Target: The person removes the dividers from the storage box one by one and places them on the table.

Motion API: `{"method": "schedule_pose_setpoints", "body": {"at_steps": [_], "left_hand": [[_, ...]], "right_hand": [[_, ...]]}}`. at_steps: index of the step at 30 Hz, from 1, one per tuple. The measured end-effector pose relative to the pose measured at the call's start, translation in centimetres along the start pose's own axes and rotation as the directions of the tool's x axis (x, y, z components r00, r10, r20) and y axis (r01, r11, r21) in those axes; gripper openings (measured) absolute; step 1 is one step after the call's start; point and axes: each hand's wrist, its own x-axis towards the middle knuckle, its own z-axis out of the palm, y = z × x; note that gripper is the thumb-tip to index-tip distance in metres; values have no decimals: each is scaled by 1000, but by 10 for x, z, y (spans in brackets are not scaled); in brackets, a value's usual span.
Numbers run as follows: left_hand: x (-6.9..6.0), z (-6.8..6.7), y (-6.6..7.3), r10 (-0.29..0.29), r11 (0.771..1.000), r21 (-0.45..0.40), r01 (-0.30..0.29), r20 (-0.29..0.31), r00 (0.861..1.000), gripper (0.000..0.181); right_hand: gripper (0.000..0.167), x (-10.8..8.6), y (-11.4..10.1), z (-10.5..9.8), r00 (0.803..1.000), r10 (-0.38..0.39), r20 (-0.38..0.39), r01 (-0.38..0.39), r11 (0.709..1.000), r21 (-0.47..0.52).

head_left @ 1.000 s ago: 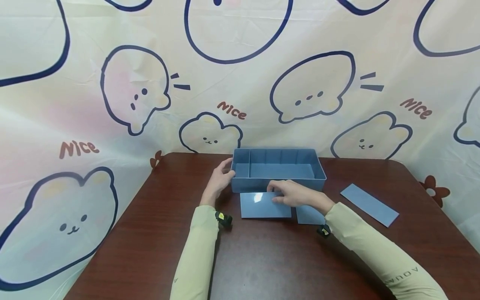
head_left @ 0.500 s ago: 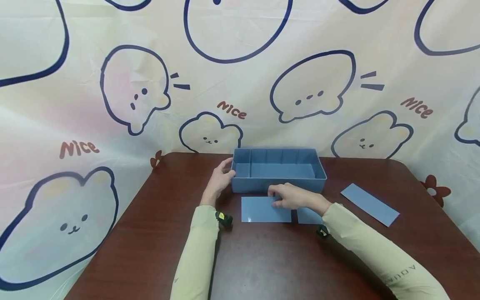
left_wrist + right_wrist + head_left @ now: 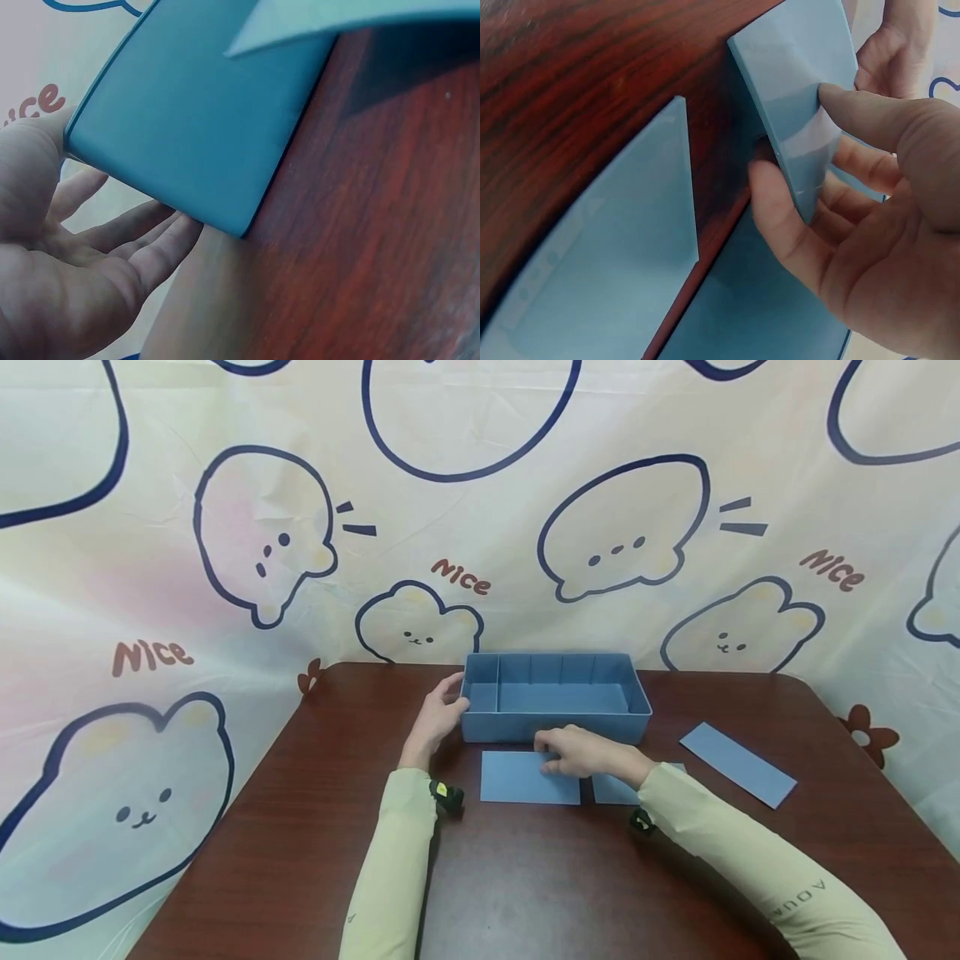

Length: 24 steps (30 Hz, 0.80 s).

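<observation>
A blue box (image 3: 558, 728) stands at the back of the table, one divider marking off a narrow compartment on its left. My left hand (image 3: 435, 718) holds the box's left end, thumb at the top front corner and fingers against the end wall in the left wrist view. In front of the box, my right hand (image 3: 581, 752) pinches a blue rectangular panel (image 3: 517, 778) by its right part. The right wrist view shows thumb on one face of this panel (image 3: 791, 67) and fingers on the other, with it tilted off the table.
Another blue panel (image 3: 611, 789) lies partly under my right wrist. A long narrow blue panel (image 3: 738, 766) lies slanted on the right of the brown table (image 3: 510, 877). A printed cloth (image 3: 510, 527) hangs right behind the box.
The panel in my right hand has tipped and its near edge has come slightly toward me, its glare fading. My left hand and the box stay put.
</observation>
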Motion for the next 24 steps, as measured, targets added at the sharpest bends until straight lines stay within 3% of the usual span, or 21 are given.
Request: {"method": "schedule_pose_setpoints", "body": {"at_steps": [9, 14, 19, 24], "left_hand": [[1, 1, 0, -8, 1000, 11, 8, 2, 1000, 56], [1, 2, -1, 3, 1000, 7, -3, -6, 1000, 55], [1, 0, 0, 9, 1000, 8, -9, -4, 1000, 55], [0, 0, -1, 14, 1000, 13, -14, -3, 1000, 56]], "right_hand": [[32, 1, -3, 6, 998, 56, -8, -56, 998, -33], [24, 4, -6, 8, 996, 75, -38, -78, 992, -96], [6, 3, -11, 10, 994, 86, -62, -94, 986, -137], [7, 2, -12, 14, 993, 70, -93, -82, 987, -135]]}}
